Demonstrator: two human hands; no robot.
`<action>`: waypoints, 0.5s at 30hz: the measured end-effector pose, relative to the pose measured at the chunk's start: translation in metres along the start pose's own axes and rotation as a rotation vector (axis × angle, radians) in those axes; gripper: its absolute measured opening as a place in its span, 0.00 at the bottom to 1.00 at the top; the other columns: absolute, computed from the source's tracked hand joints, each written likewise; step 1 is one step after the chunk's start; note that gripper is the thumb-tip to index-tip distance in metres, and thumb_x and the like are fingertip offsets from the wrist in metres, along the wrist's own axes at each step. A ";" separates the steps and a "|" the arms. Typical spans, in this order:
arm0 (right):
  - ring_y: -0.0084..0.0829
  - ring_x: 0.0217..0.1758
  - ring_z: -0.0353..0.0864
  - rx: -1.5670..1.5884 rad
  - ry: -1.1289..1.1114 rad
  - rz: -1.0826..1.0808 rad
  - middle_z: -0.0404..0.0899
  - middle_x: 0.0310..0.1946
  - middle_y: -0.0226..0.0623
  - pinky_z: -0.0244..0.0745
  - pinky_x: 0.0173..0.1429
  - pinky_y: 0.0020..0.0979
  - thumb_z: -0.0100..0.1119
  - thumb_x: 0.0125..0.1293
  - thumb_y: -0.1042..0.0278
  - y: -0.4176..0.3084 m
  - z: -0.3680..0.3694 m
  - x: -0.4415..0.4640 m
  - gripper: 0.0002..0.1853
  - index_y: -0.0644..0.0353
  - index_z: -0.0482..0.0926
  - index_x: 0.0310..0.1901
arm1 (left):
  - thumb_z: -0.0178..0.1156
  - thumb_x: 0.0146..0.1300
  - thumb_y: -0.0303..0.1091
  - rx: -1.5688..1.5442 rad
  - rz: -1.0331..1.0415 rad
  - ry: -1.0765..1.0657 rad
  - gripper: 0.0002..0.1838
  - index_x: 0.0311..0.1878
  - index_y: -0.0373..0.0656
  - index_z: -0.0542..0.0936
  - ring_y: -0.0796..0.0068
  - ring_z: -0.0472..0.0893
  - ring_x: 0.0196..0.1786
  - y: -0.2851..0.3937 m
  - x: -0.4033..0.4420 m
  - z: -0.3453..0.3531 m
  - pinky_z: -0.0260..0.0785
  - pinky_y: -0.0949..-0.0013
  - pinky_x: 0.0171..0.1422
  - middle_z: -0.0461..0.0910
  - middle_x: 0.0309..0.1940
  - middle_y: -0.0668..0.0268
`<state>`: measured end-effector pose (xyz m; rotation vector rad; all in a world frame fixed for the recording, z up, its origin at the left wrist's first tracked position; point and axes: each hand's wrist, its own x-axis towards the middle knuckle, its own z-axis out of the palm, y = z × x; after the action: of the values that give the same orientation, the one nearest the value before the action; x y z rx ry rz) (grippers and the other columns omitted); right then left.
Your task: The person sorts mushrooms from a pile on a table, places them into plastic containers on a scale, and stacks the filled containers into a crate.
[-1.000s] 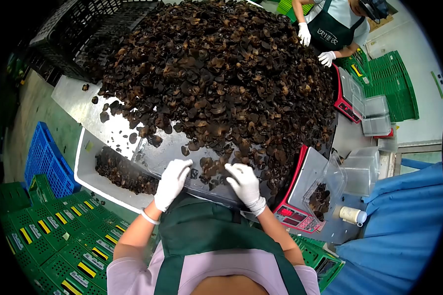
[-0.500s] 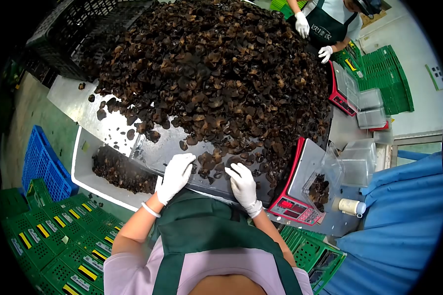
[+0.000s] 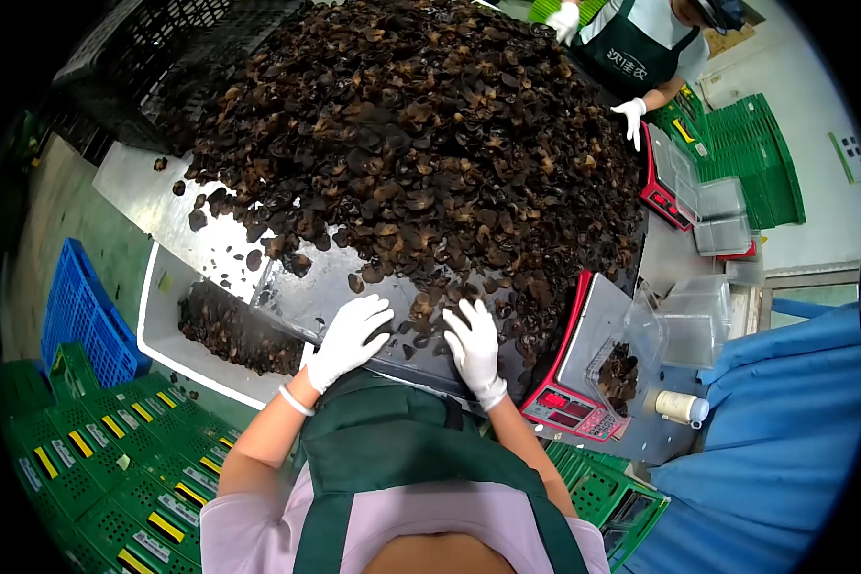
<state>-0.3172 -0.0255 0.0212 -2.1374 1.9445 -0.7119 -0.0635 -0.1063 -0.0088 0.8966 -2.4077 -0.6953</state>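
Note:
A large heap of dark brown wood ear mushrooms (image 3: 411, 143) covers much of the metal table (image 3: 306, 287). My left hand (image 3: 352, 340), in a white glove, lies near the table's front edge with its fingers stretched toward the right. My right hand (image 3: 473, 346), gloved too, is by the heap's near edge, fingers spread and pointing away from me. A few loose mushrooms (image 3: 419, 316) lie between the two hands. Neither hand visibly holds anything; the surface under the palms is hidden.
To the left is a white bin (image 3: 153, 320) containing mushroom pieces. A red scale (image 3: 574, 407) with a clear box of mushrooms stands right, near clear containers (image 3: 694, 320) and a bottle (image 3: 681, 407). Green crates (image 3: 96, 459) are lower left. A co-worker's gloved hand (image 3: 631, 120) is beside another scale.
My right hand has moved slightly forward, its fingers spreading wider. My left hand's fingers have swung a little rightward. Fewer mushrooms lie between them. The co-worker's hands have shifted.

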 end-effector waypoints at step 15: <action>0.47 0.65 0.64 -0.057 -0.205 -0.203 0.68 0.63 0.41 0.62 0.63 0.46 0.62 0.55 0.46 -0.030 0.014 0.016 0.32 0.43 0.72 0.63 | 0.67 0.53 0.37 0.032 0.002 0.009 0.25 0.54 0.40 0.77 0.54 0.72 0.61 0.020 -0.005 -0.008 0.62 0.58 0.66 0.74 0.58 0.58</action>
<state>-0.2836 -0.0391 0.0253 -2.3608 1.6810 -0.4501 -0.0644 -0.0918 0.0080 0.9081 -2.4177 -0.6519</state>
